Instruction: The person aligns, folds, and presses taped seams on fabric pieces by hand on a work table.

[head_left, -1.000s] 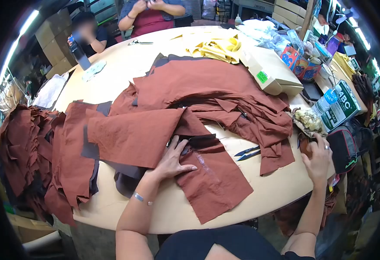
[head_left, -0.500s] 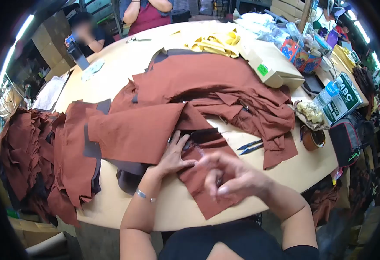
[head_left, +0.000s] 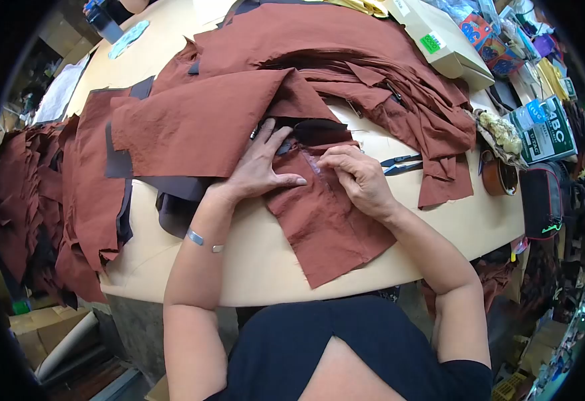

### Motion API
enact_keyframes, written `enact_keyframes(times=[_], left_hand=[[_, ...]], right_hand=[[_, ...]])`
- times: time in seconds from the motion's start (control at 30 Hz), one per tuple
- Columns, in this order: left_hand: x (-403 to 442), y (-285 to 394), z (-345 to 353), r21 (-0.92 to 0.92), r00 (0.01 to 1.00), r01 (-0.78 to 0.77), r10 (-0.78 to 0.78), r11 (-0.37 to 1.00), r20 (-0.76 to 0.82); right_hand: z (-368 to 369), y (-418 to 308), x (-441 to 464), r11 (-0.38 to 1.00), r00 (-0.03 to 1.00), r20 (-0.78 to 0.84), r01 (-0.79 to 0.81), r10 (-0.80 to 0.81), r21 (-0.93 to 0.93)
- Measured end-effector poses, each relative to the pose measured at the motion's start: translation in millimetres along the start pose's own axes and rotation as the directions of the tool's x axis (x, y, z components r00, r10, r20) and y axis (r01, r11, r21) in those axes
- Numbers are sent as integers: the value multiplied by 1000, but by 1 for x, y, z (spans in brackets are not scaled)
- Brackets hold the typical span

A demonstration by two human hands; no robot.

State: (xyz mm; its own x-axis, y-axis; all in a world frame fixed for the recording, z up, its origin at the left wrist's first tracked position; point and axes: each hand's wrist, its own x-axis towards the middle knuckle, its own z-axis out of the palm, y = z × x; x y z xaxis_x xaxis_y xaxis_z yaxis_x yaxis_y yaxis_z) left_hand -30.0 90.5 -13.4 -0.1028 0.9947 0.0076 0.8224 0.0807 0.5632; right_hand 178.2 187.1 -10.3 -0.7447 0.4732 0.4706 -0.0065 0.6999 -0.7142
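A rust cloth panel [head_left: 329, 230] lies on the surface [head_left: 246, 271], one corner toward six o'clock. The left hand [head_left: 256, 169] touches it, grip spread; at three o'clock, the right hand [head_left: 360, 179] pinches together, contents unclear.

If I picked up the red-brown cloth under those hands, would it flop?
The cloth would probably flop: the similar pile behind it droops in soft folds. It's likely light, as its edges look thin. Tugged now, it might bunch, because the left hand rests on it.

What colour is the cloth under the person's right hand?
The cloth is reddish brown, seen best in the head view.
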Motion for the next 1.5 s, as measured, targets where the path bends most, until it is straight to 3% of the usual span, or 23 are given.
enact_keyframes(times=[0.2,0.3,0.43,0.57,0.73,0.87,1.03,1.2,1.3,1.33,1.4,1.47,1.5], left_hand=[[6,-4,-3,-19,999,26,-25,999,29],[7,-3,-5,-3,998,36,-36,999,45],[9,-2,-7,-1,999,26,-26,1000,42],[14,-2,-10,15,999,11,-12,1000,46],[14,-3,-10,-24,999,18,-17,1000,42],[16,-3,-10,14,999,11,-11,1000,42],[17,-5,-9,-22,1000,5,-5,1000,24],[15,-8,-8,-7,1000,-6,6,1000,12],[18,-10,-9,7,999,-41,41,999,11],[17,-10,-9,13,1000,-22,22,1000,19],[17,-7,-11,27,1000,2,-3,1000,31],[18,-11,-11,65,999,-9,7,998,33],[18,-11,-11,54,999,-9,7,998,36]], right_hand=[[5,1,1,999,994,90,-53,54,-10],[0,0,-4,999,988,152,-7,13,-40],[-12,1,-9,998,963,267,-50,36,45],[-6,0,-11,997,976,216,35,-20,-67],[-19,-9,-41,988,944,292,151,-156,40],[-18,-19,-34,999,965,260,22,-11,-39],[-19,-18,-45,974,946,267,211,-183,-81],[-34,-41,-67,910,871,403,376,-282,-175],[-68,-41,-63,926,935,256,303,-244,-223],[-88,-46,-64,914,986,76,165,-147,-370],[-144,-39,-67,897,955,-294,-163,39,-411],[-197,-34,-82,733,796,-578,-500,179,-461],[-224,-29,-93,497,827,-544,-535,141,-683]])
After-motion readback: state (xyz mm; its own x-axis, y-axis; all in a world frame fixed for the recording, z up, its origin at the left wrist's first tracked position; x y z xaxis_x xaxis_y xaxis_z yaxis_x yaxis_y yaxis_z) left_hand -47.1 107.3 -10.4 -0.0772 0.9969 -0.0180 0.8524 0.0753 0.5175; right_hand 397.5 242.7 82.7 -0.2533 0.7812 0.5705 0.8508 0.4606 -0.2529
